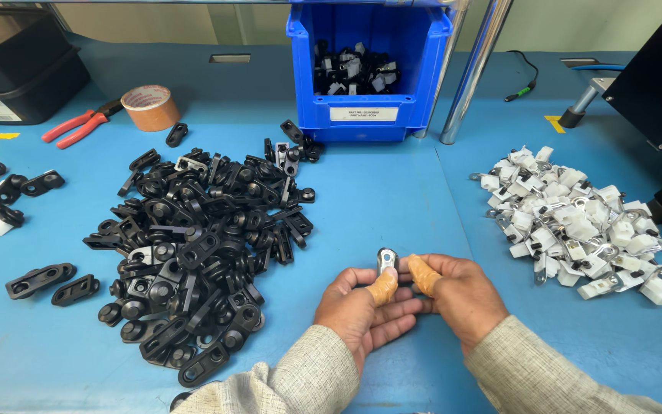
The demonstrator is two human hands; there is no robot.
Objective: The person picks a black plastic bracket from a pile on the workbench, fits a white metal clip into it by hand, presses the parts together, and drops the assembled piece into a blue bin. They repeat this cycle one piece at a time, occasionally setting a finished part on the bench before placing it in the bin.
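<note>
My left hand and my right hand meet low in the middle of the blue table. Both thumbs wear tan rubber finger cots. Together they pinch a small part with a metal ring end, standing upright between the thumbs. A big heap of black plastic brackets lies just left of my left hand. A heap of white plastic pieces with metal clips lies to the right of my right hand.
A blue bin holding black and white parts stands at the back centre, beside a metal pole. Red pliers, a tape roll and a black box sit back left. A black machine stands at right.
</note>
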